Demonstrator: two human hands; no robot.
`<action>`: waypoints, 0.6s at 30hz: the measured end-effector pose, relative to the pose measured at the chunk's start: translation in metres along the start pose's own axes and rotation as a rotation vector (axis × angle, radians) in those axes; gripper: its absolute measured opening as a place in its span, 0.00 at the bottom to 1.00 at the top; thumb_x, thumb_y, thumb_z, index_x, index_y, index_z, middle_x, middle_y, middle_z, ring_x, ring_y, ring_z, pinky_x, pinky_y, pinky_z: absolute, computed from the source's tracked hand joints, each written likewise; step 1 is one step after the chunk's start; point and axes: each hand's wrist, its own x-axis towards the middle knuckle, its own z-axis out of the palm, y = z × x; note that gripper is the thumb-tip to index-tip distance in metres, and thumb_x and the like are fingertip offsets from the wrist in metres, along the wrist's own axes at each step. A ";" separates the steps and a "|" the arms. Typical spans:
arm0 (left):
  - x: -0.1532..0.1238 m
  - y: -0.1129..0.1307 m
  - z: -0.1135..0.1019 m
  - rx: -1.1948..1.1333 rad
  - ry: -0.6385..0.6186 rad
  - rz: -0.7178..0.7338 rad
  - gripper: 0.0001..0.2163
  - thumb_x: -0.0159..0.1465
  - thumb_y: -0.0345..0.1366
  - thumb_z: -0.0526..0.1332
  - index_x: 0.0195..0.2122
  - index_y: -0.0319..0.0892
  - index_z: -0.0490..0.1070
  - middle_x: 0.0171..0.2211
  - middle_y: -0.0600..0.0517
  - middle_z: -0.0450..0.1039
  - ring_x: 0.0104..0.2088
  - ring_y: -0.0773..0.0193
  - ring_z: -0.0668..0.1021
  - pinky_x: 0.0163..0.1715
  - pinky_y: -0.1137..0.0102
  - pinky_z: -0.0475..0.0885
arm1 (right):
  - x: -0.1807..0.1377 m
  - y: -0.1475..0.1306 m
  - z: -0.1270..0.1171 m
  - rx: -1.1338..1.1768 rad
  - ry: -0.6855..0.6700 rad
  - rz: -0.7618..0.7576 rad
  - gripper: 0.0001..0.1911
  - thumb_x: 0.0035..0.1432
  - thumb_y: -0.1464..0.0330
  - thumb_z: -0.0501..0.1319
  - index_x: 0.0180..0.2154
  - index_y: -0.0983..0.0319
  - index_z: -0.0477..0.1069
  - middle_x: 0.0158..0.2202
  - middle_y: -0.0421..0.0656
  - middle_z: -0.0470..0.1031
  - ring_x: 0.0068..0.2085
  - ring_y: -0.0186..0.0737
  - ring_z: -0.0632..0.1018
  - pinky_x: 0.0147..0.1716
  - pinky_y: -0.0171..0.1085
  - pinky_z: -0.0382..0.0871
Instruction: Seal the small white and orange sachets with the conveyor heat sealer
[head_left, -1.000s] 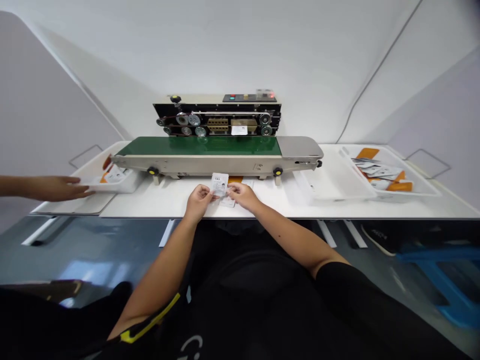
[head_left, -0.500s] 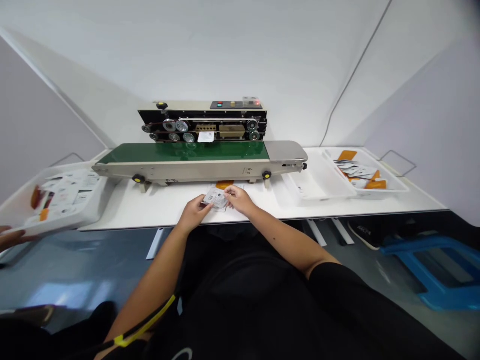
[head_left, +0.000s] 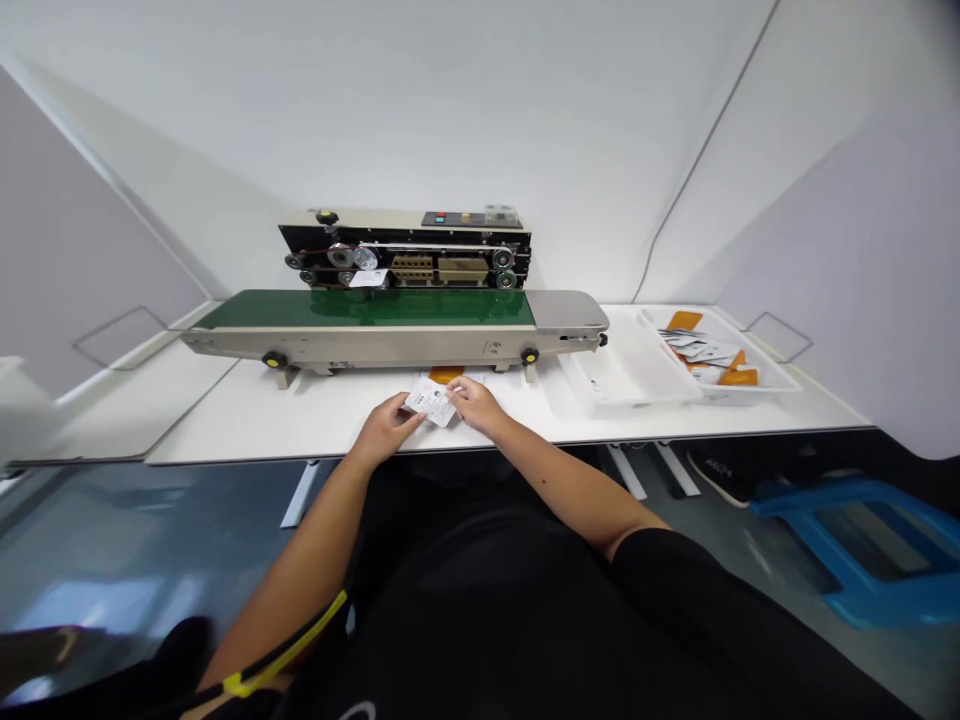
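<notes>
White packet [head_left: 435, 402] is held at the tabletop [head_left: 247, 415], near its front edge and at six o'clock from the green belt [head_left: 375, 308]; we find the fingers of our left hand [head_left: 384, 430] closed on its nine o'clock side, thumb on top, while our right hand [head_left: 476, 405] pinches its two o'clock corner, presumably to keep it taut, printed side up; whether it touches the tabletop we cannot tell; at its three o'clock, a tray [head_left: 776, 378] presumably keeps loose packets [head_left: 705, 350] from scattering.

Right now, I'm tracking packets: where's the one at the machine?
In the head view, the white packet is left of centre, by the left-hand rollers of the machine, above the green belt.
</notes>
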 end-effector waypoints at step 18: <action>0.001 0.000 0.000 0.036 -0.019 0.009 0.20 0.64 0.52 0.65 0.49 0.44 0.76 0.46 0.46 0.83 0.43 0.51 0.83 0.47 0.61 0.78 | -0.003 -0.005 -0.002 0.024 0.010 0.023 0.08 0.64 0.60 0.62 0.39 0.57 0.69 0.21 0.32 0.67 0.19 0.30 0.64 0.19 0.28 0.56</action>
